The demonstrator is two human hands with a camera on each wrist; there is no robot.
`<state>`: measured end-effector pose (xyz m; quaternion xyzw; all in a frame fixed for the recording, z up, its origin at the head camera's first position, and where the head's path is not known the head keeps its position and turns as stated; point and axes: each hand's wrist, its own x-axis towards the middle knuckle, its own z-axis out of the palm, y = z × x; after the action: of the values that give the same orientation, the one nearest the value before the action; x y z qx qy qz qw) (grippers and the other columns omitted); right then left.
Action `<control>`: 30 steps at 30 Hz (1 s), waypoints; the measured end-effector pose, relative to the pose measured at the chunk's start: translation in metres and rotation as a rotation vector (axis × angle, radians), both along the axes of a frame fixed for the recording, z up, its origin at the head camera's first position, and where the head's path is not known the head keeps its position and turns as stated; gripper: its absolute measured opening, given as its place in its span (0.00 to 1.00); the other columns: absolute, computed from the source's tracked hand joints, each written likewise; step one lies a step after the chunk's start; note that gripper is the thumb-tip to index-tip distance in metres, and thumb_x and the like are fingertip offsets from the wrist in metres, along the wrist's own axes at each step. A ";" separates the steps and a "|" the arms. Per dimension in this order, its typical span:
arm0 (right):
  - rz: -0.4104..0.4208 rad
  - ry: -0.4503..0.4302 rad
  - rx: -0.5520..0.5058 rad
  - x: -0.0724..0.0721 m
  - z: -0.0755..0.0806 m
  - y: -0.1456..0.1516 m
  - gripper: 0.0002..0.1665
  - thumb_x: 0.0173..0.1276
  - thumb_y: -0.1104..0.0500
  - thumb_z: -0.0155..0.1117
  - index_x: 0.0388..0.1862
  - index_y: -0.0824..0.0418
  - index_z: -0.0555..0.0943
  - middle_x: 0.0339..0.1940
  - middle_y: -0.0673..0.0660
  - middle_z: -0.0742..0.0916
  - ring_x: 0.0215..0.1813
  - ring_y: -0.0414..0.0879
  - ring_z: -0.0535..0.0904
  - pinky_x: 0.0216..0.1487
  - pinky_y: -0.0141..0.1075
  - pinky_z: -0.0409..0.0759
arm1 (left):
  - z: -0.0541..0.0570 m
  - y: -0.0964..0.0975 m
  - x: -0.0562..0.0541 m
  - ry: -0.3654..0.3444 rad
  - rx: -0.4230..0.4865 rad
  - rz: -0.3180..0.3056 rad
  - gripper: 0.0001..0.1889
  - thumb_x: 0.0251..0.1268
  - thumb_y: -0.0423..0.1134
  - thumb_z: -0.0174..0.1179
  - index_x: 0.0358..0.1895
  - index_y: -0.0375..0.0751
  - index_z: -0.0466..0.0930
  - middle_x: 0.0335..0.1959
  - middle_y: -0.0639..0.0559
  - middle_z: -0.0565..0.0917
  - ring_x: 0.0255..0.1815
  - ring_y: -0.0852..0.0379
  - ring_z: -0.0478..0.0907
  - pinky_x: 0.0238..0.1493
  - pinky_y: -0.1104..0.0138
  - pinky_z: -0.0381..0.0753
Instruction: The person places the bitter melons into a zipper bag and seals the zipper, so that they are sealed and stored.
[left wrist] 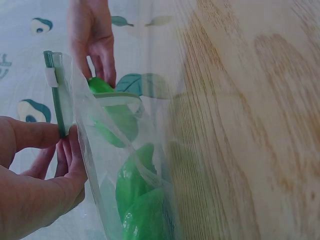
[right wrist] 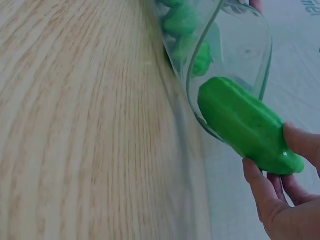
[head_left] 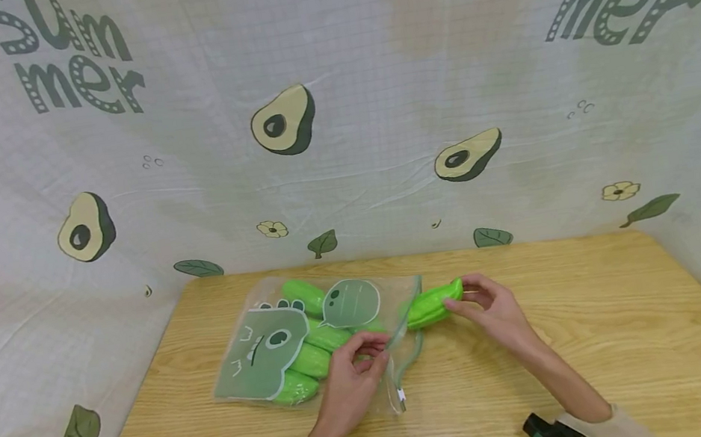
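My right hand (head_left: 495,312) grips one end of a bright green, ridged, cucumber-shaped vegetable (head_left: 433,306) between thumb and fingers. The vegetable's far end lies at the mouth of a clear slider zip bag (head_left: 262,364) with a green monster print. The left wrist view shows that end through the plastic. At the bag's near edge, my left hand (head_left: 355,378) pinches the green zip strip (left wrist: 56,107) between thumb and fingers, and the mouth stands apart. Several similar green vegetables (right wrist: 182,22) lie inside the bag, partly hidden by the print.
The bag lies on a light wooden table (head_left: 612,330). A white slider (left wrist: 51,77) sits on the zip near my left hand. Behind the table hangs a pale cloth (head_left: 370,170) printed with avocados and leaves. A black strapped device (head_left: 549,432) is at my right wrist.
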<state>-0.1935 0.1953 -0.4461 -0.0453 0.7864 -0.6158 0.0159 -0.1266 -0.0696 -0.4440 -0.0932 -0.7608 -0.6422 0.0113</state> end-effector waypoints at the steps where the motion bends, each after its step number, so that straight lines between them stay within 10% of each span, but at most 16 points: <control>1: 0.002 -0.002 -0.007 0.000 0.000 -0.001 0.31 0.70 0.56 0.73 0.66 0.68 0.73 0.65 0.64 0.79 0.64 0.53 0.79 0.55 0.24 0.78 | 0.000 0.000 0.000 0.000 0.001 0.000 0.09 0.69 0.25 0.62 0.49 0.34 0.84 0.47 0.44 0.85 0.48 0.50 0.79 0.51 0.66 0.83; 30: -0.010 -0.082 -0.090 -0.004 -0.012 -0.029 0.29 0.70 0.59 0.73 0.63 0.69 0.72 0.64 0.66 0.78 0.67 0.58 0.78 0.52 0.25 0.80 | 0.003 0.002 0.001 -0.009 0.010 -0.001 0.09 0.68 0.25 0.62 0.49 0.33 0.83 0.45 0.43 0.83 0.48 0.50 0.79 0.51 0.67 0.83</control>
<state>-0.1980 0.1665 -0.4581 -0.0167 0.7568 -0.6520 0.0429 -0.1260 -0.0681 -0.4413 -0.0904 -0.7577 -0.6463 0.0080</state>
